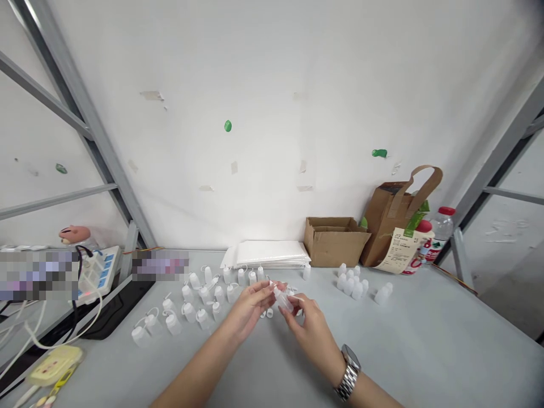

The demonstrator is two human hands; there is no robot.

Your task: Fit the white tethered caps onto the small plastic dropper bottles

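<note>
A small translucent squeeze bottle (284, 300) is held tilted between both hands, over the middle of the grey table. Its nozzle end is pinched by the fingers of my left hand (251, 303). My right hand (306, 322) grips the bottle's body from the other side. Left of my hands stand several white bottles with looped cap straps, such as one bottle (173, 324) in the front. Small white caps (269, 312) lie partly hidden just under my hands. To the right sit several bottles without visible straps (356, 289), bunched together.
A stack of white padded envelopes (272, 254) lies against the wall. Beside it stand an open cardboard box (338, 249), a brown paper bag (382, 221) and a red-capped bottle (442, 229). On the left are a power strip (100, 272), cables and a yellow case (55, 365).
</note>
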